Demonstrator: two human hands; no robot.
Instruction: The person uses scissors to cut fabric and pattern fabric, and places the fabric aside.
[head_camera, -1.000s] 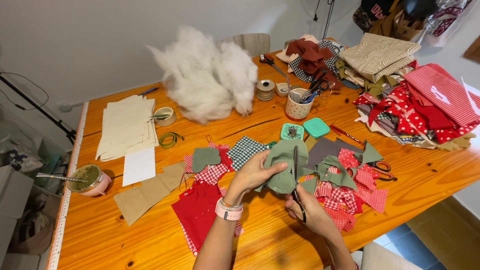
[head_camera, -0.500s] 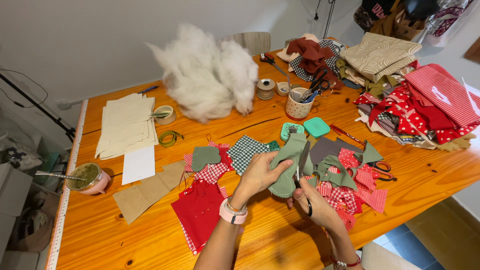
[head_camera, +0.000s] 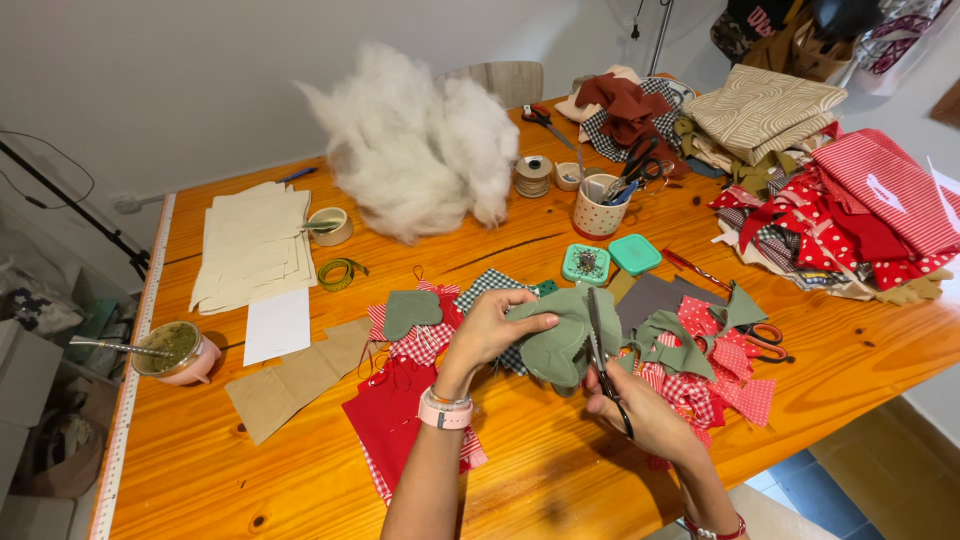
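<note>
inspector: since the earlier frame, the scissors (head_camera: 604, 362) are seen raised more upright, and the green felt piece (head_camera: 562, 338) is turned slightly toward them; the blades are now set against the felt's right edge.

clerk: how are the hands recorded?

inspector: the left hand (head_camera: 489, 333) is closed on the felt, fingers curled over its upper left edge. the right hand (head_camera: 640, 412) is clenched round the scissor handles. the felt is held just above the wooden table (head_camera: 540, 470), over the red and checked scraps (head_camera: 700, 380).

clerk: what is judged done, and what left?

inspector: a smaller green cut shape (head_camera: 410, 310) is already laid on red check cloth to the left, and green offcuts (head_camera: 680, 345) lie to the right, so some cutting is judged complete. the held piece is judged part-trimmed only; how much edge remains cannot be told, as the far side is hidden by the hand.

clerk: anything untouched?

inspector: the white stuffing heap (head_camera: 420, 140) stands well apart at the back, and the paper patterns (head_camera: 250, 245) lie at far left. the folded fabrics (head_camera: 830, 190) at far right are not in hand.
</note>
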